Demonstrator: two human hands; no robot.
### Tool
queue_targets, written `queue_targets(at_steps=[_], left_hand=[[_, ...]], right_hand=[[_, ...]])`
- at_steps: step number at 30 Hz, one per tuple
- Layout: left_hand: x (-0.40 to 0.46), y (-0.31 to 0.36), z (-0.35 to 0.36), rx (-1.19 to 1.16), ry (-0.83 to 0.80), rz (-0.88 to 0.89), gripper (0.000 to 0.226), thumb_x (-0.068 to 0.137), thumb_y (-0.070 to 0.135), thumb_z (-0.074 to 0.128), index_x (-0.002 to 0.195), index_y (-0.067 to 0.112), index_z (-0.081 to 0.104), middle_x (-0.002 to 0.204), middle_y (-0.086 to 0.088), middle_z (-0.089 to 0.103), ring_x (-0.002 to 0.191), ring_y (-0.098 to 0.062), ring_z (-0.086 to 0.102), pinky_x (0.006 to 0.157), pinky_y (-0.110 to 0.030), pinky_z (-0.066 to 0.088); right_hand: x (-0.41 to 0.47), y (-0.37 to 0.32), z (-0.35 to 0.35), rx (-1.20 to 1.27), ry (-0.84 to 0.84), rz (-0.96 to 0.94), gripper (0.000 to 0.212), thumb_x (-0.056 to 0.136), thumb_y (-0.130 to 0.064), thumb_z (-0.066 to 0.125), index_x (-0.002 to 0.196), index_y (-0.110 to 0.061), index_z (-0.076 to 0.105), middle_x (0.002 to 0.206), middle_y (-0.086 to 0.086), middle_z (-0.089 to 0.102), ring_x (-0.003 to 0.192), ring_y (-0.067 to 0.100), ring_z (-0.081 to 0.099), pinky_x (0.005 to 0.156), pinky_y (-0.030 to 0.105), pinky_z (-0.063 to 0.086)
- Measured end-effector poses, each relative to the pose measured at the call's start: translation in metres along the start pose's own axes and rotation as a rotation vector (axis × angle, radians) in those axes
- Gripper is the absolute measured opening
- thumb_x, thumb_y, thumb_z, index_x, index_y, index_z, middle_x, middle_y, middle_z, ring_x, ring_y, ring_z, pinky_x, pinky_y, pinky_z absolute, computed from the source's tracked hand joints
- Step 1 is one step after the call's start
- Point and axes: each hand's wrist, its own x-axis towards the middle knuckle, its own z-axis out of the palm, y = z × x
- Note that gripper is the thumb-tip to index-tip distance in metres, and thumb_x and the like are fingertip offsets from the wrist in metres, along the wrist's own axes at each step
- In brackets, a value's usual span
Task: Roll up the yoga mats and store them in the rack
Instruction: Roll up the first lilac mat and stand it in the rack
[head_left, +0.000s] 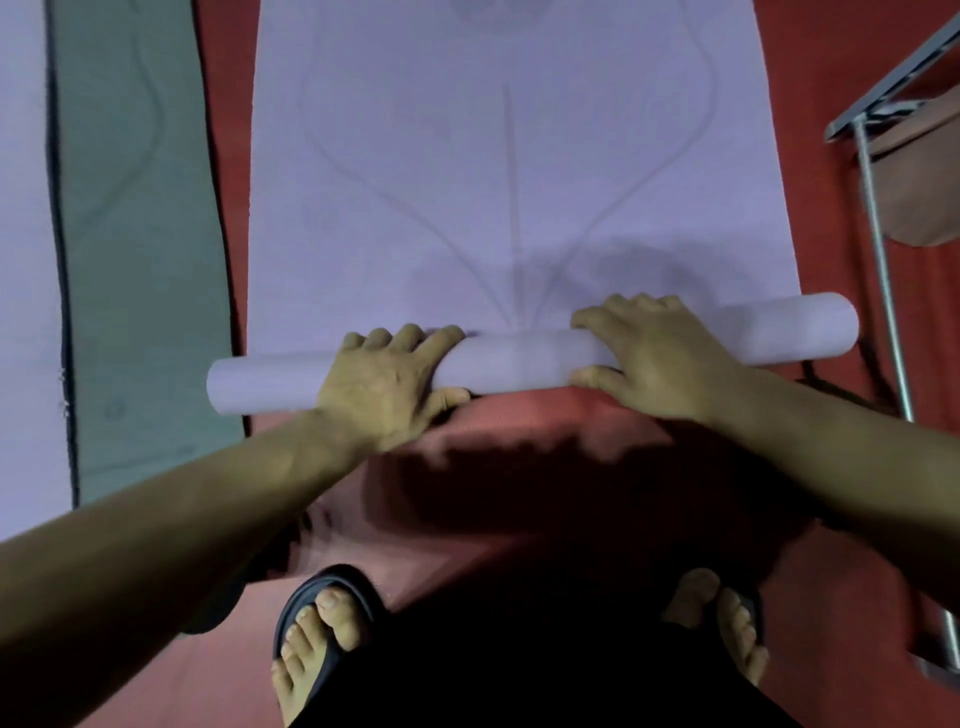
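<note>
Both hands lie on top of the roll (524, 358), the rolled near end of the lilac mat (519, 182). The left hand (387, 382) is spread over the roll left of its middle, fingers curved over the far side and thumb tucked against the near side. The right hand (657, 358) is spread the same way right of the middle, fingers over the far side, thumb on the near side. Neither hand is closed round the roll; they press and cup it from above.

The roll lies across the mat and sticks out past both of the mat's long edges, the left end over the strip of floor (519, 426) beside the mat, the right end over the floor on the other side. Beyond the roll the rest of the mat lies flat, running away to the top of the view.

To the left, a narrow strip of red floor separates the lilac mat from a green mat (145, 260) lying flat alongside it; a further pale mat (23, 260) lies left of that, touching or overlapping it. To the right, a metal frame (878, 218) stands near the roll's right end, with little floor between. On the near side of the roll the floor is bare up to the person's sandalled feet (317, 639).
</note>
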Motion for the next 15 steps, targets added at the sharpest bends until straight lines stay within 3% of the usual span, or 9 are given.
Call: queue_targets(at_steps=[4,8,10,13,15], left_hand=[[-0.014,0.012,0.009,-0.025,0.006,-0.039,0.068,0.086,0.076,0.027,0.135,0.033,0.046,0.122,-0.005,0.054,0.099,-0.034,0.054,0.076,-0.047,0.046],[0.008,-0.002,0.003,-0.071,-0.016,-0.055,0.072,0.082,0.079,0.025,0.132,0.033,0.050,0.123,-0.006,0.049,0.112,-0.033,0.045,0.090,-0.051,0.039],[0.022,-0.010,-0.001,-0.051,-0.029,-0.031,0.072,0.083,0.078,0.018,0.128,0.032,0.050,0.121,-0.007,0.049,0.110,-0.032,0.044,0.094,-0.051,0.034],[0.041,-0.024,-0.005,-0.054,-0.062,0.032,0.076,0.084,0.079,0.008,0.127,0.034,0.050,0.117,-0.003,0.051,0.105,-0.029,0.044,0.092,-0.046,0.031],[0.048,-0.031,-0.005,-0.136,-0.088,0.084,0.078,0.083,0.082,0.004,0.129,0.037,0.047,0.115,0.000,0.053,0.102,-0.026,0.046,0.089,-0.042,0.034]], right_hand=[[-0.012,-0.006,0.009,0.011,-0.003,-0.007,0.069,0.084,-0.071,0.033,0.124,-0.021,0.059,0.112,0.006,0.064,0.093,0.034,0.061,0.085,0.045,0.044],[0.000,0.006,0.008,0.037,0.053,-0.044,0.064,0.089,-0.066,0.037,0.126,-0.020,0.062,0.112,0.006,0.068,0.098,0.034,0.062,0.094,0.047,0.043],[0.005,0.004,0.006,0.043,0.195,-0.051,0.056,0.090,-0.058,0.045,0.129,-0.021,0.062,0.121,0.005,0.066,0.107,0.034,0.060,0.097,0.047,0.042],[0.001,-0.012,0.009,-0.028,0.530,-0.019,0.030,0.089,-0.035,0.061,0.116,-0.025,0.070,0.114,-0.002,0.068,0.102,0.031,0.058,0.090,0.043,0.042],[-0.011,-0.021,0.017,-0.082,0.586,-0.035,0.031,0.090,-0.026,0.063,0.120,-0.022,0.069,0.118,0.000,0.067,0.102,0.029,0.056,0.091,0.044,0.041]])
